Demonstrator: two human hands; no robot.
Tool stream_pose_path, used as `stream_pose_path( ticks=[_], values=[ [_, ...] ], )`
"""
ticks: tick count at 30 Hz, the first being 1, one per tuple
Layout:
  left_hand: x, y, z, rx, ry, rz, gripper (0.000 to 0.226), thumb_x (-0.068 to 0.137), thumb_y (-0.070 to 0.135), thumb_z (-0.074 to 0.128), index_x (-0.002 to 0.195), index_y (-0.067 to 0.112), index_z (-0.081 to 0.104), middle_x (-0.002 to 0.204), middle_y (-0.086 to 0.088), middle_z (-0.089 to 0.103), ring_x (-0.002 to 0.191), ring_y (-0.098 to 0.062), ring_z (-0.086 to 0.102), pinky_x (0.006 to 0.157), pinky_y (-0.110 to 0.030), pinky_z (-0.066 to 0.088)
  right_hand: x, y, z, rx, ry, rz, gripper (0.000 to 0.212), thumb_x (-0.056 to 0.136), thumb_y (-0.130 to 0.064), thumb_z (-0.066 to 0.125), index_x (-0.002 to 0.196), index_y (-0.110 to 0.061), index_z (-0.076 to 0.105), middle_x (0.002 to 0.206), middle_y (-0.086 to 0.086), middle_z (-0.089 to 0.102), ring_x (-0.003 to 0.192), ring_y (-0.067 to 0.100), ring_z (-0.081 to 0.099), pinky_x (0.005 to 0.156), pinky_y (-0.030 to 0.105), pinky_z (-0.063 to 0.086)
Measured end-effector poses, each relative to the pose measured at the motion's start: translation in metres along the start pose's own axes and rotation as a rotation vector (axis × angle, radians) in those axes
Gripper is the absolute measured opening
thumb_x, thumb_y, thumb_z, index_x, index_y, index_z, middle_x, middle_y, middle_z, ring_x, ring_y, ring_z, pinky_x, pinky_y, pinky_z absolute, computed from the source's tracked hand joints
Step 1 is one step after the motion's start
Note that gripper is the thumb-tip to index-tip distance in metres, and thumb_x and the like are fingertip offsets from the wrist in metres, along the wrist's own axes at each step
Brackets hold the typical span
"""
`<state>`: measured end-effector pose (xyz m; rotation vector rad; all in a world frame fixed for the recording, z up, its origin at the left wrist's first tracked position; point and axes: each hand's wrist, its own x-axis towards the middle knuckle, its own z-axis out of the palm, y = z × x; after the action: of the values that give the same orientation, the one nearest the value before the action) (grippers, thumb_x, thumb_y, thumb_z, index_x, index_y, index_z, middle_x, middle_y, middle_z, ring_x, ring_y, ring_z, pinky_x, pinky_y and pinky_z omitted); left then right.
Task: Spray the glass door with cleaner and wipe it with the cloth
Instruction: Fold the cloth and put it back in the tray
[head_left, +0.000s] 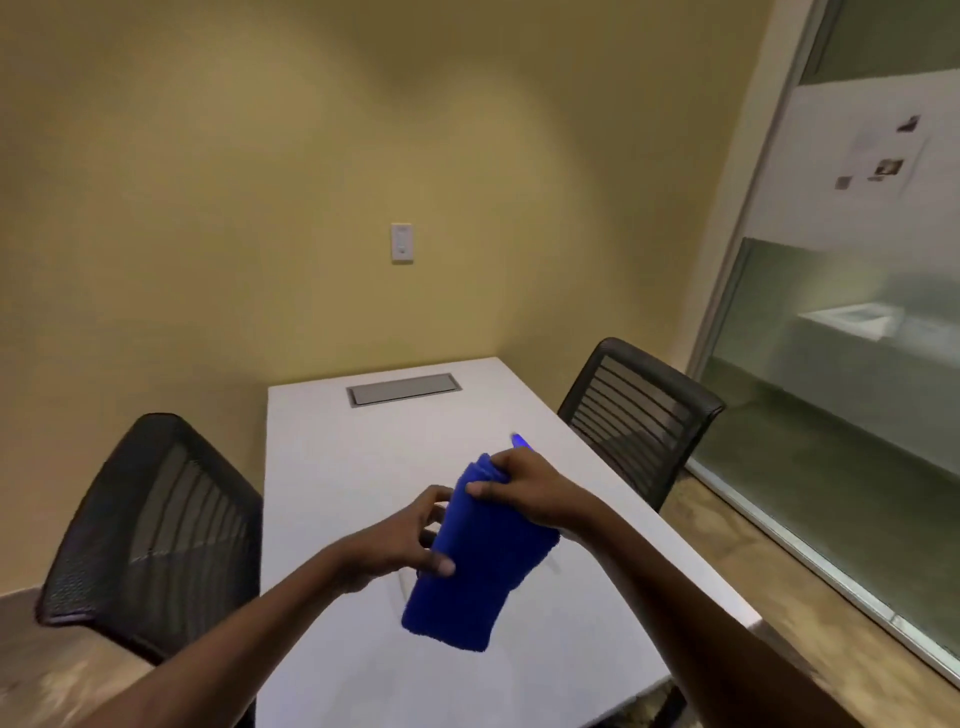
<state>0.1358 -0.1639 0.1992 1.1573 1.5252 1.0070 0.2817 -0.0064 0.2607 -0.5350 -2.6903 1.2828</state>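
Note:
A folded blue cloth (475, 566) hangs above the white table (353, 467). My right hand (524, 488) pinches its upper end. My left hand (410, 540) holds its left edge, thumb pressed on the front. A small blue tip (519, 440) pokes out just behind my right hand; what it belongs to is hidden. The glass door or wall (841, 322) fills the right side of the view, with a frosted band and papers stuck on it. No spray bottle shows clearly.
A black mesh chair (150, 525) stands left of the table and another (639, 415) on the right, between table and glass. A grey cable hatch (402, 388) sits in the table's far end. A wall switch (401, 242) is on the yellow wall.

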Motion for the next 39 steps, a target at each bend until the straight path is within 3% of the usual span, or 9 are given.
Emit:
stream_pose_path(
  ticks=[8, 10, 12, 16, 19, 22, 29, 33, 39],
  values=[
    [0.044, -0.01, -0.022, -0.194, 0.13, 0.04, 0.049, 0.08, 0.025, 0.073, 0.125, 0.021, 0.053, 0.119, -0.004, 0.068, 0.11, -0.025, 0.064, 0.092, -0.041, 0.054, 0.102, -0.001, 0.002, -0.181, -0.087, -0.006, 0.042, 0.084, -0.041, 0.069, 0.07, -0.005, 0.053, 0.068, 0.015, 0.049, 0.062, 0.015, 0.042, 0.061, 0.03, 0.035],
    [0.056, -0.021, -0.026, -0.269, 0.277, 0.009, 0.047, 0.078, 0.024, 0.073, 0.122, 0.02, 0.056, 0.113, -0.003, 0.071, 0.104, -0.024, 0.067, 0.093, -0.046, 0.055, 0.126, 0.009, 0.008, -0.11, -0.031, 0.002, 0.039, 0.084, -0.038, 0.071, 0.094, -0.002, 0.063, 0.093, 0.019, 0.062, 0.076, 0.015, 0.051, 0.071, 0.03, 0.041],
    [0.067, -0.03, -0.033, -0.342, 0.364, -0.017, 0.044, 0.077, 0.022, 0.074, 0.119, 0.019, 0.06, 0.111, -0.005, 0.072, 0.102, -0.026, 0.068, 0.094, -0.05, 0.053, 0.144, 0.02, 0.011, 0.097, 0.099, 0.033, 0.067, 0.082, -0.036, 0.075, 0.136, -0.012, 0.045, 0.128, 0.005, 0.053, 0.103, 0.016, 0.057, 0.088, 0.03, 0.046],
    [0.088, -0.05, -0.052, -0.462, 0.462, -0.017, 0.04, 0.08, 0.024, 0.074, 0.118, 0.018, 0.062, 0.115, -0.008, 0.07, 0.105, -0.029, 0.067, 0.095, -0.049, 0.053, 0.168, 0.065, 0.025, 0.533, 0.278, 0.219, 0.074, 0.092, -0.044, 0.063, 0.148, -0.013, 0.025, 0.146, 0.009, 0.044, 0.117, 0.02, 0.052, 0.099, 0.036, 0.046],
    [0.106, -0.064, -0.064, -0.519, 0.517, -0.013, 0.044, 0.079, 0.026, 0.074, 0.12, 0.016, 0.061, 0.117, -0.01, 0.069, 0.107, -0.031, 0.066, 0.094, -0.048, 0.053, 0.172, 0.114, 0.048, 0.73, -0.054, 0.37, 0.079, 0.084, -0.072, 0.048, 0.138, -0.015, 0.049, 0.133, 0.008, 0.063, 0.114, 0.023, 0.064, 0.095, 0.042, 0.054],
    [0.129, -0.079, -0.074, -0.512, 0.56, -0.044, 0.047, 0.077, 0.03, 0.074, 0.121, 0.017, 0.061, 0.117, -0.008, 0.07, 0.107, -0.028, 0.066, 0.095, -0.046, 0.053, 0.178, 0.147, 0.064, 0.857, -0.179, 0.407, 0.05, 0.095, -0.055, 0.044, 0.102, -0.012, 0.07, 0.093, 0.007, 0.077, 0.089, 0.02, 0.074, 0.078, 0.034, 0.058],
    [0.173, -0.121, -0.091, -0.4, 0.683, -0.16, 0.042, 0.083, 0.048, 0.071, 0.12, 0.033, 0.056, 0.112, 0.009, 0.07, 0.1, -0.011, 0.068, 0.071, -0.029, 0.057, 0.227, 0.185, 0.088, 0.772, -0.223, 0.272, 0.055, 0.087, -0.039, 0.07, 0.135, -0.022, 0.051, 0.13, 0.006, 0.066, 0.116, 0.026, 0.066, 0.098, 0.05, 0.054],
    [0.194, -0.163, -0.103, -0.441, 0.895, -0.331, 0.054, 0.071, 0.054, 0.072, 0.112, 0.021, 0.061, 0.108, 0.001, 0.071, 0.095, -0.016, 0.069, 0.072, -0.033, 0.058, 0.242, 0.216, 0.118, 0.777, -0.221, 0.362, 0.056, 0.086, -0.048, 0.068, 0.135, -0.026, 0.05, 0.128, 0.001, 0.067, 0.114, 0.023, 0.067, 0.099, 0.052, 0.053],
    [0.218, -0.204, -0.107, -0.192, 0.899, -0.474, 0.024, 0.09, 0.04, 0.061, 0.104, 0.02, 0.063, 0.101, 0.002, 0.07, 0.095, -0.02, 0.067, 0.086, -0.043, 0.056, 0.261, 0.247, 0.141, 0.75, -0.248, 0.422, 0.045, 0.086, -0.046, 0.06, 0.126, -0.025, 0.055, 0.12, 0.002, 0.07, 0.105, 0.018, 0.07, 0.09, 0.04, 0.059]
  ],
)
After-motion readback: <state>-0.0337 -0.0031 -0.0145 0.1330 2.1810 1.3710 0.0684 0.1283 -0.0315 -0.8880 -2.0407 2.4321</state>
